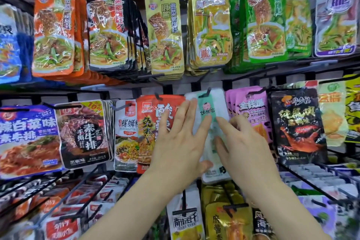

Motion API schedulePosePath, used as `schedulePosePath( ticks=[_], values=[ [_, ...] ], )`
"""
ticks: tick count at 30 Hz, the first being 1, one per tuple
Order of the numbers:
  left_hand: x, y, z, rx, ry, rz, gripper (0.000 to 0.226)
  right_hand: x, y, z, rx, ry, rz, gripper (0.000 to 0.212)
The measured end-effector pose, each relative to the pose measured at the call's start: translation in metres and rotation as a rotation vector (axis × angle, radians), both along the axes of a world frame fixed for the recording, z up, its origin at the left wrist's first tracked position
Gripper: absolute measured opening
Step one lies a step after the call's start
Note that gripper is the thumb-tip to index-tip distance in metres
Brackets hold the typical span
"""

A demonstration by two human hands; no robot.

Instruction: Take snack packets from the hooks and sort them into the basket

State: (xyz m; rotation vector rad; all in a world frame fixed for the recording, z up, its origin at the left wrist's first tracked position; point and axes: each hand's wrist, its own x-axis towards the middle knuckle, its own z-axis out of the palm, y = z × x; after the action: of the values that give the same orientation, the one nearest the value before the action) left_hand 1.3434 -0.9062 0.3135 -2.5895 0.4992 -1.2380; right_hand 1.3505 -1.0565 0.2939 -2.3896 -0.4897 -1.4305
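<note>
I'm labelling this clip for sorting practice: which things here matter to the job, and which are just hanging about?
In the job: white packet; its hook; left hand, flat against it; right hand, at its right edge.

Just hanging: red packet; pink packets; black packet; green packets.

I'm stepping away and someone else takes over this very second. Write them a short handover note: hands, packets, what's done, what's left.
Left hand: open, straight fingers laid flat on the white and green packet.
Right hand: appears to pinch that packet's right edge, thumb on the front.
Packet: hangs on its hook in the middle row, between the red packet and the pink packets.
Done: cannot tell; the basket is not in view.
Left: slide this packet off the hook, put it in the basket, then go on to the other hooks.
</note>
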Motion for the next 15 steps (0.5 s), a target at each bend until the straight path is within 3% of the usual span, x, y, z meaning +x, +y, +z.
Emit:
schedulePosePath(
  ticks=[6,10,15],
  values=[
    [-0.004,0.009,-0.013,-0.143,0.001,-0.196,0.073,-0.001,-0.016,-0.014,-0.039,0.068,0.173,0.038],
    [-0.023,0.021,-0.039,-0.452,-0.105,-0.283,0.044,-0.006,-0.025,-0.026,0.149,0.157,0.394,0.033],
    [-0.045,0.032,-0.066,-0.596,-0.013,-0.196,0.038,-0.020,-0.029,-0.030,0.310,0.193,0.510,0.028]
  ],
)
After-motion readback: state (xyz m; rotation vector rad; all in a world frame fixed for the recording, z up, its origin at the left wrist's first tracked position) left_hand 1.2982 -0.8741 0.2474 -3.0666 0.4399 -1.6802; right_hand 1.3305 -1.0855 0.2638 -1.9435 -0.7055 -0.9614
